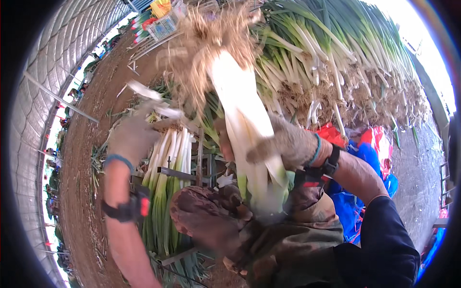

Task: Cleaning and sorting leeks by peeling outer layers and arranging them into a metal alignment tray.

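Note:
My right hand, in a pale work glove, is closed round the stalk of a leek. The leek is held tilted over my lap, its bushy brown roots up and away from me, its green end toward me; the roots are blurred. To the left, my gloved left hand is smeared by motion, so its fingers cannot be read. Just beyond that hand are pale strips of leaf, and I cannot tell if it holds one. Beside it, a bundle of leeks rests in a metal rack.
A big heap of leeks with roots fills the far right. Red and blue plastic sacks lie beside my right arm. Leaf scraps lie on the brown ground to the left. A stack of coloured packages stands at the far left.

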The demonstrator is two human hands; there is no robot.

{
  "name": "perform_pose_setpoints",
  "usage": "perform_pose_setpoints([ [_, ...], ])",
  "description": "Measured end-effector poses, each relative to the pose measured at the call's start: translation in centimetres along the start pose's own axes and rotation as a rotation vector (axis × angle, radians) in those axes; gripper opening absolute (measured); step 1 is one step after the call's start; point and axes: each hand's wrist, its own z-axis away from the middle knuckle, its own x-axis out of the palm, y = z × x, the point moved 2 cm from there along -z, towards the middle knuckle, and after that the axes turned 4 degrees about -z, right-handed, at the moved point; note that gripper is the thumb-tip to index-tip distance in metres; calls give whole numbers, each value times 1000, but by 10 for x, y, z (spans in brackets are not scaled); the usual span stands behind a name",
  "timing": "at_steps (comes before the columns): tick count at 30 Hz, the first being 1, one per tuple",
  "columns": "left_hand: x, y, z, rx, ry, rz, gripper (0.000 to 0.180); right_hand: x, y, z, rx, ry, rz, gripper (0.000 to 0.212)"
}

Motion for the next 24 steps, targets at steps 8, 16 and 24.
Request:
perform_pose_setpoints([
  [8,140,152,59,440,358,1318,141,-4,-24,-41,-92,378,128,40],
  [16,114,179,48,163,755,1338,94,21,-35,-31,-169,391,264,44],
  [24,26,95,27,360,1159,782,85,81,-102,-60,-642,-86,240,48],
])
